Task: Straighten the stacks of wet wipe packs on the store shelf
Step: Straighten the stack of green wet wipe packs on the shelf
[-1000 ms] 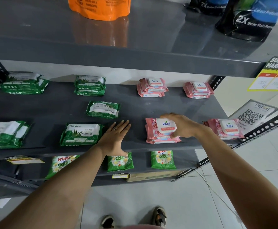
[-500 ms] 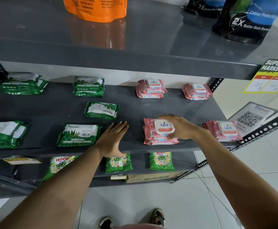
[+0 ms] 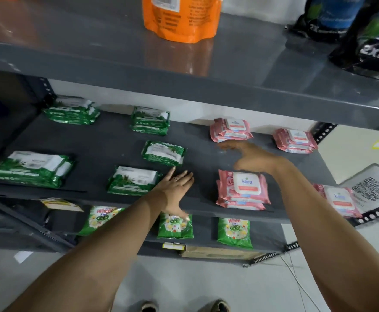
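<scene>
The grey shelf (image 3: 107,143) carries five green wipe stacks (image 3: 33,168) at left and four pink stacks (image 3: 243,189) at right, each apparently two or three packs. Left hand (image 3: 175,188) lies flat, fingers spread, holding nothing. Right hand (image 3: 251,158), blurred, hovers open and empty above the front pink stack.

An orange refill pouch (image 3: 181,18) and dark detergent bags (image 3: 368,39) stand on the upper shelf (image 3: 116,73); green detergent sachets (image 3: 234,233) line the bottom tier beside a QR-code sign (image 3: 371,188).
</scene>
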The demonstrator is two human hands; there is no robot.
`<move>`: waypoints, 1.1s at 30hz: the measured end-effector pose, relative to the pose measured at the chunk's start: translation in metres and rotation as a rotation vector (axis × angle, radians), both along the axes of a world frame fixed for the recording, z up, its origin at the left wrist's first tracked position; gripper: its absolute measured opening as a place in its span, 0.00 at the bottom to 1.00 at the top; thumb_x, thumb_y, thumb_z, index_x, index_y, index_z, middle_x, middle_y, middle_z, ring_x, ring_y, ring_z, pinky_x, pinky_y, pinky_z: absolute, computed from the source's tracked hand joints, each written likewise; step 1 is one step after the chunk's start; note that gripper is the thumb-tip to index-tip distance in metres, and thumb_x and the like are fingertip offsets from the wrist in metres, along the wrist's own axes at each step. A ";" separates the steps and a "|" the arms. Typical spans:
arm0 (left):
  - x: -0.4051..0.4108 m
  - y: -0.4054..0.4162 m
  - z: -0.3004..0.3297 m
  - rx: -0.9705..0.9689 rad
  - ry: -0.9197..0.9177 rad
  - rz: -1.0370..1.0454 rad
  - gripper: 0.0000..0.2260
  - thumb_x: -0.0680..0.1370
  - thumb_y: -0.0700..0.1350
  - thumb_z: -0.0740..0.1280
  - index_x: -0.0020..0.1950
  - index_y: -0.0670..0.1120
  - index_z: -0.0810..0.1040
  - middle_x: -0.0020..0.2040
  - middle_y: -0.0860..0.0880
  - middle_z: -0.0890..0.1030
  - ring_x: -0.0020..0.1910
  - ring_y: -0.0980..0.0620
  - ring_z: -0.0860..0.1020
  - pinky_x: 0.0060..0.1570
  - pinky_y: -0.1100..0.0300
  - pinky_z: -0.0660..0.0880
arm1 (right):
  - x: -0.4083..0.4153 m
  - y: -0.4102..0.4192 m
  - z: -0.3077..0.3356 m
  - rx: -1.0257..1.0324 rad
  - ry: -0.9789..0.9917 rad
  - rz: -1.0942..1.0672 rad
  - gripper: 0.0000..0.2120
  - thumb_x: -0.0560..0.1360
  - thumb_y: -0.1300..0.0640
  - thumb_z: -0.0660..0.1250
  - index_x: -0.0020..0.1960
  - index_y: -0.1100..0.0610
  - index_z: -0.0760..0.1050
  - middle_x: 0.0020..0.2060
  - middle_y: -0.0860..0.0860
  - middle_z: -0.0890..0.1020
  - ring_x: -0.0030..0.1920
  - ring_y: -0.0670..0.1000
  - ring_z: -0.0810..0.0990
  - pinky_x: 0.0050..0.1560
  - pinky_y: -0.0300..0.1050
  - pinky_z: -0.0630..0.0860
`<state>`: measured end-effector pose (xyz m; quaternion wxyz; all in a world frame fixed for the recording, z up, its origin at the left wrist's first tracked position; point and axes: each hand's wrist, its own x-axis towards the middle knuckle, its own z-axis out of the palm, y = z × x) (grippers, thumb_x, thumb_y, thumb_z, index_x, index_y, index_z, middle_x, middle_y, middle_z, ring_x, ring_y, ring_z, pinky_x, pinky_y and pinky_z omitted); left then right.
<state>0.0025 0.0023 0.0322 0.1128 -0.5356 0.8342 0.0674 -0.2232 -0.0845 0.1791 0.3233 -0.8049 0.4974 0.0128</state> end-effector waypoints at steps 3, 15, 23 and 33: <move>0.038 0.019 0.015 -0.117 0.049 0.001 0.56 0.65 0.79 0.58 0.78 0.42 0.42 0.79 0.47 0.41 0.77 0.49 0.41 0.72 0.39 0.33 | 0.045 -0.010 -0.009 0.024 -0.141 -0.041 0.35 0.66 0.71 0.62 0.67 0.43 0.72 0.67 0.43 0.75 0.68 0.54 0.74 0.61 0.46 0.74; 0.204 0.076 -0.021 -0.065 0.009 0.361 0.67 0.57 0.78 0.67 0.76 0.37 0.37 0.76 0.42 0.32 0.77 0.43 0.37 0.75 0.46 0.42 | 0.190 -0.018 -0.105 -0.100 0.187 -0.097 0.44 0.64 0.54 0.76 0.75 0.54 0.59 0.71 0.57 0.67 0.70 0.60 0.67 0.69 0.62 0.66; 0.218 0.075 -0.028 -0.114 0.094 0.311 0.59 0.65 0.68 0.71 0.76 0.39 0.37 0.75 0.46 0.32 0.77 0.48 0.38 0.75 0.50 0.39 | 0.190 0.013 -0.084 -0.117 -0.107 -0.201 0.32 0.61 0.52 0.79 0.63 0.52 0.73 0.51 0.49 0.80 0.48 0.51 0.80 0.46 0.43 0.78; 0.232 0.078 -0.032 -0.154 0.102 0.278 0.57 0.67 0.67 0.69 0.77 0.43 0.35 0.78 0.49 0.35 0.76 0.51 0.37 0.75 0.48 0.41 | 0.210 0.051 -0.076 -0.008 0.054 0.078 0.45 0.66 0.43 0.76 0.76 0.49 0.58 0.74 0.50 0.67 0.73 0.54 0.65 0.73 0.57 0.61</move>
